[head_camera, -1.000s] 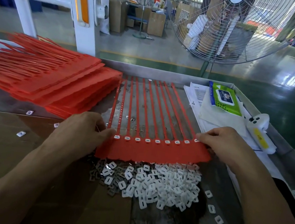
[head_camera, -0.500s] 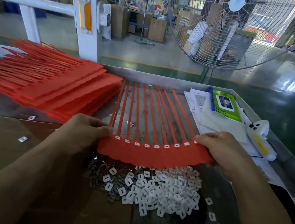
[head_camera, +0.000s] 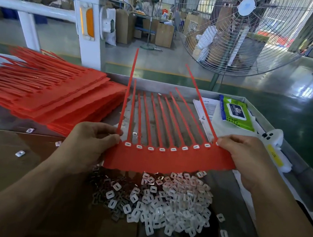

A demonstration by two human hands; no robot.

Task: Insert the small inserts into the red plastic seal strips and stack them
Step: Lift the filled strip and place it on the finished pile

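A red sheet of seal strips (head_camera: 166,160) is held up in the air, tilted, with its flat band at the bottom and its long thin tails pointing up and away. A row of small white inserts (head_camera: 161,149) sits in the slots along the band. Below it, a loose pile of white inserts (head_camera: 170,204) lies on the surface. To the left, a big stack of red seal sheets (head_camera: 46,93) lies flat, tails pointing left.
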